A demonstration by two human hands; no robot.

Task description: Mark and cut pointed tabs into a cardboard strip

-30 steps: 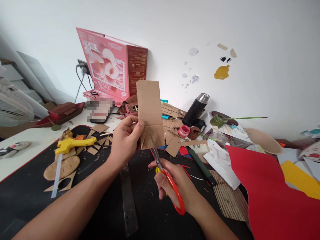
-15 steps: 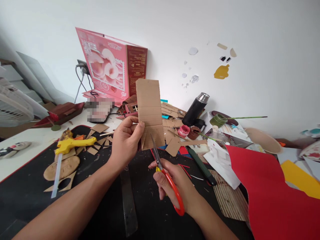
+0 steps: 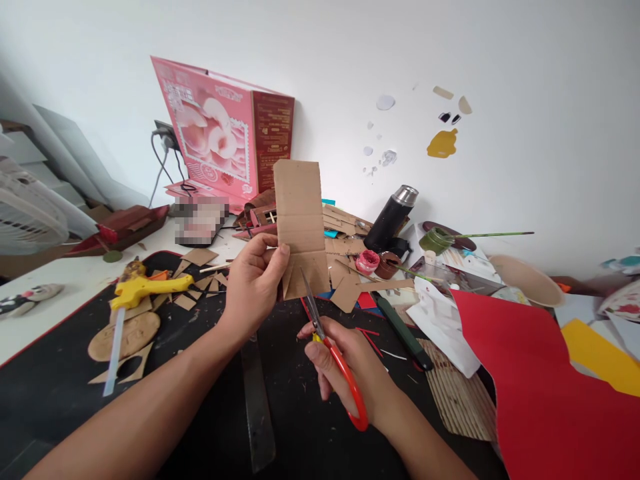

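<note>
My left hand pinches the left edge of an upright brown cardboard strip, thumb in front. A crease runs across the strip's lower part. In my right hand is a pair of scissors with red and yellow handles. The blades point up and lie at the strip's lower edge, one in front of the cardboard; how far they are parted is hard to make out. Below my left hand a metal ruler lies on the black mat.
At left lie a yellow glue gun, a clay oval and cardboard scraps. Behind stand a pink box, a black thermos and paint jars. A green cutter and red sheet lie at right.
Almost nothing differs. The cardboard strip's top has shifted very slightly to the right; both hands and the scissors keep nearly the same places.
</note>
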